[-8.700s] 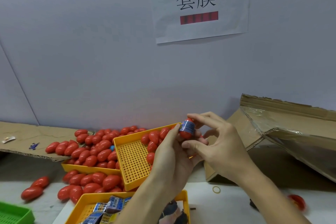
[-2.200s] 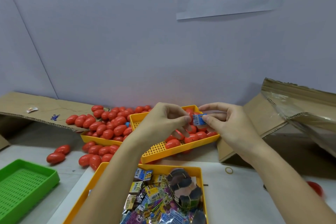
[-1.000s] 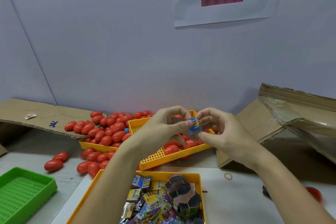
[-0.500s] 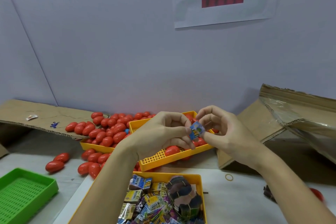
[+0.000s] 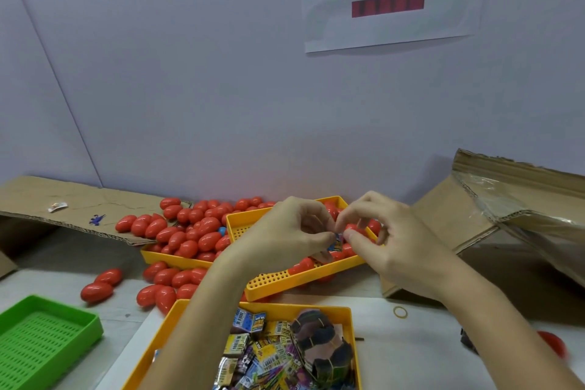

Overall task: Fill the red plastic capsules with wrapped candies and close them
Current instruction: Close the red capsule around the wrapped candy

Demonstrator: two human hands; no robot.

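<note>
My left hand [image 5: 286,236] and my right hand [image 5: 394,242] meet above a tilted yellow tray [image 5: 272,285] that holds several red capsules [image 5: 302,264]. Between their fingertips both hands pinch a small blue wrapped candy [image 5: 336,242]. My fingers hide most of it. Whether a capsule half sits under the left fingers I cannot tell. A nearer yellow tray [image 5: 177,323] holds several wrapped candies [image 5: 253,355] and a dark banded bundle [image 5: 323,345].
Many closed red capsules [image 5: 190,231] fill another yellow tray [image 5: 158,255] and spill onto the table at the left. A green tray [image 5: 63,320] sits at the lower left. Cardboard [image 5: 506,209] stands at the right; a flat sheet [image 5: 63,203] lies at the left. A rubber band [image 5: 399,311] lies near the candy tray.
Both hands have stayed together over the tilted tray, working the blue candy. It has sunk deeper between the fingertips and shows less than half a second ago.
</note>
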